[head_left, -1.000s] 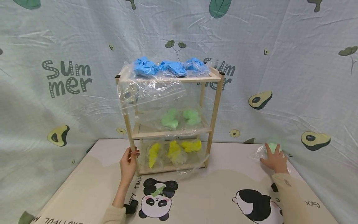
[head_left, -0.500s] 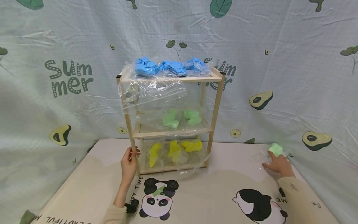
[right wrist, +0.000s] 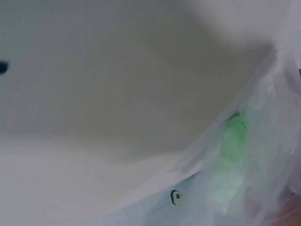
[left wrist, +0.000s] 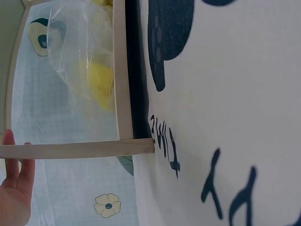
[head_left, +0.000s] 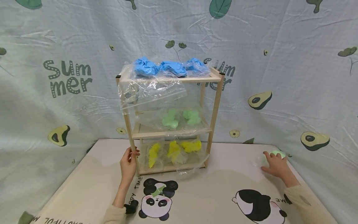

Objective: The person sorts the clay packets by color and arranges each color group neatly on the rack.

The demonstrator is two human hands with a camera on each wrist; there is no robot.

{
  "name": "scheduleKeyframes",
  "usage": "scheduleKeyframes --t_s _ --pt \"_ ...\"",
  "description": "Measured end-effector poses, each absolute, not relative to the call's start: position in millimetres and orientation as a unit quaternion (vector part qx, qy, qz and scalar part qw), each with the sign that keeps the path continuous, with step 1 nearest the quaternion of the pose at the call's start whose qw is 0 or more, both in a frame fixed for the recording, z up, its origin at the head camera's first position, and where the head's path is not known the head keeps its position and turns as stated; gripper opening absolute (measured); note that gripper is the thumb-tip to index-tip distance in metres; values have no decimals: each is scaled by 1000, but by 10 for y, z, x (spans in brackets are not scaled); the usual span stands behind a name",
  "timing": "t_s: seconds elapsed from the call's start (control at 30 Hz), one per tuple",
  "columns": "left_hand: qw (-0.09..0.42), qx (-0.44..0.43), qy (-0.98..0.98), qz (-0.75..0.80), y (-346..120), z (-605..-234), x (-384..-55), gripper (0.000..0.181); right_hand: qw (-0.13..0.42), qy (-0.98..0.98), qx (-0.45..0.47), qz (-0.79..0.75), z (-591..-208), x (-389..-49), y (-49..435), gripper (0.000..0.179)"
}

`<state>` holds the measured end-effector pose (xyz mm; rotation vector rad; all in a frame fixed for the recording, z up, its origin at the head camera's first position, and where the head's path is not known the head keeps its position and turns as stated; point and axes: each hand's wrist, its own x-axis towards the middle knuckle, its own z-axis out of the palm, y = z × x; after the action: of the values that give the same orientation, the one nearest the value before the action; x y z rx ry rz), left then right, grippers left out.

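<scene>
A three-tier wooden shelf stands on the table. My left hand holds its front left post, fingers curled behind it; in the left wrist view the fingers show around the wooden post. At the table's far right corner, my right hand grips a clear plastic bag with a light green crumpled thing inside. In the right wrist view that bag fills the right side, the green showing through, and most of the hand is out of frame.
Bagged blue crumpled things lie on the top tier, one bag hanging over its front. Bagged green ones sit on the middle tier, yellow ones on the bottom. A printed curtain surrounds the table.
My right hand first lay spread over the green bag, then slid back toward the bag's near side, and now closes around it. The left hand keeps its hold on the post.
</scene>
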<state>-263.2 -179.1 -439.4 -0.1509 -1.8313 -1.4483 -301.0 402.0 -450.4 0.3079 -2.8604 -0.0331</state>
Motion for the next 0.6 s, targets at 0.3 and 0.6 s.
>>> scheduleKeyframes --t_s 0.3,0.6 --pt "401 -65 -719 -564 -1799 -4371 -2635 16 178 -979 98 -31 -4497 -2915 4025 73" --pt "392 -69 -728 -559 -1697 -4164 -2456 16 53 -998 14 8 -4566 -2843 4118 81"
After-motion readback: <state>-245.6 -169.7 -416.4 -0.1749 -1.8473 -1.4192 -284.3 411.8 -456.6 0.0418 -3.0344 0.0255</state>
